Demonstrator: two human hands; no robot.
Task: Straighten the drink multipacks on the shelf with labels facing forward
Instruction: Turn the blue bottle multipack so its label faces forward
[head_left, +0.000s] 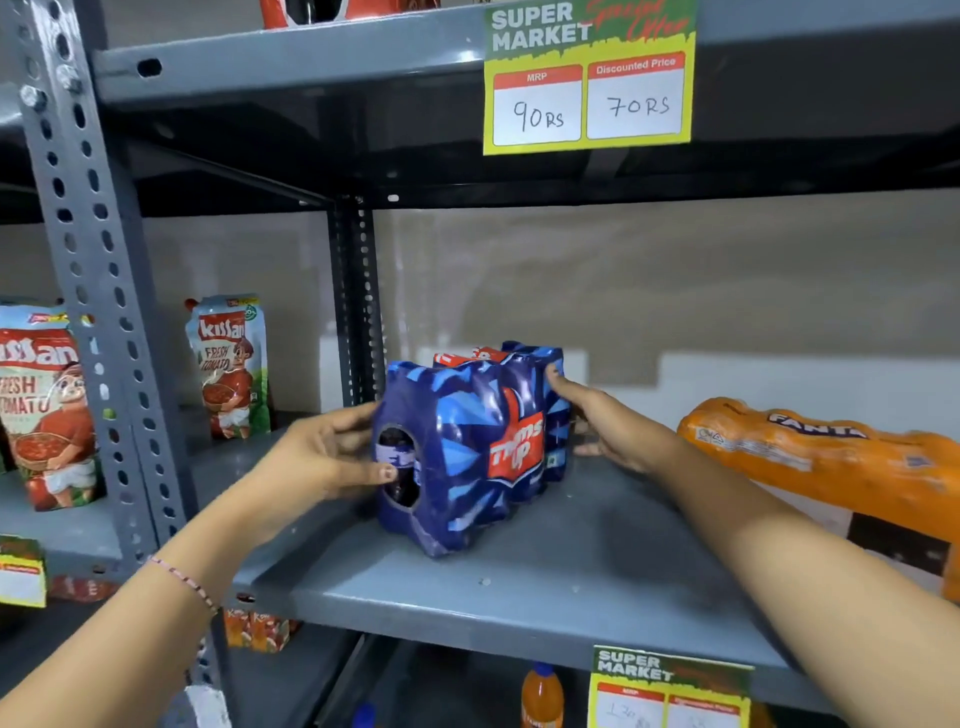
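Observation:
A blue Thums Up multipack (483, 447) stands on the grey shelf (519, 571), turned at an angle so its red logo faces right of front. My left hand (332, 452) grips its near left end, thumb across the oval opening. My right hand (597, 421) presses against its far right side, fingers on the wrap. An orange Fanta multipack (821, 457) lies on its side at the right of the same shelf, apart from both hands.
Ketchup pouches (234, 369) stand on the neighbouring shelf to the left, beyond the perforated upright (104, 312). A yellow price tag (587, 78) hangs from the shelf above. Another price tag (670, 686) and an orange bottle (540, 696) sit below the shelf edge.

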